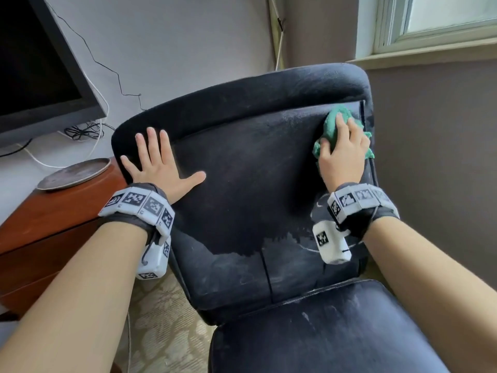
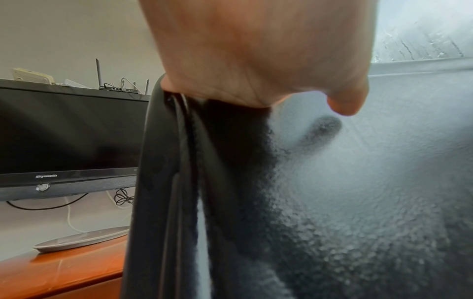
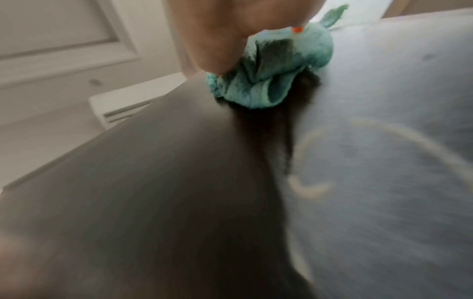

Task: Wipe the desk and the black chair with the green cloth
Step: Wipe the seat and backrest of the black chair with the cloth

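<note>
The person's left hand point(image 1: 158, 165) lay flat on the left side of the black chair point(image 1: 250, 184) backrest, fingers spread and straight, thumb pointing out toward the middle, its grip released and holding nothing. In the left wrist view the heel of that hand point(image 2: 256, 50) pressed against the chair's point(image 2: 332, 182) fabric, right beside the dark edge of the backrest.

The right hand point(image 1: 343, 154) was on the upper right corner of the backrest, its fingers curled over a bunched green cloth point(image 1: 333, 125) and pressing it against the fabric. The cloth stuck out beyond the fingertips and at both sides of the hand. The right wrist view, blurred, showed the cloth point(image 3: 276, 66) crumpled under the hand point(image 3: 230, 30) and touching the chair point(image 3: 384, 141), with a pale curved mark on the fabric below it.

The backrest looked dusty and streaked, with a darker patch across the middle and paler grey smears toward the bottom; the seat point(image 1: 322, 332) below also showed pale smudges.

To the left of the chair stood a reddish-brown wooden table point(image 1: 53, 227), with a round grey plate point(image 1: 74, 173) on its near corner, just beside the chair's edge. A dark screen point(image 1: 35, 76) stood behind it, with cables point(image 1: 83, 130) tangled against the wall. A window point(image 1: 441, 20) sat at the upper right above a pale sill. Both wrists carried white bands with black-and-white square markers.
</note>
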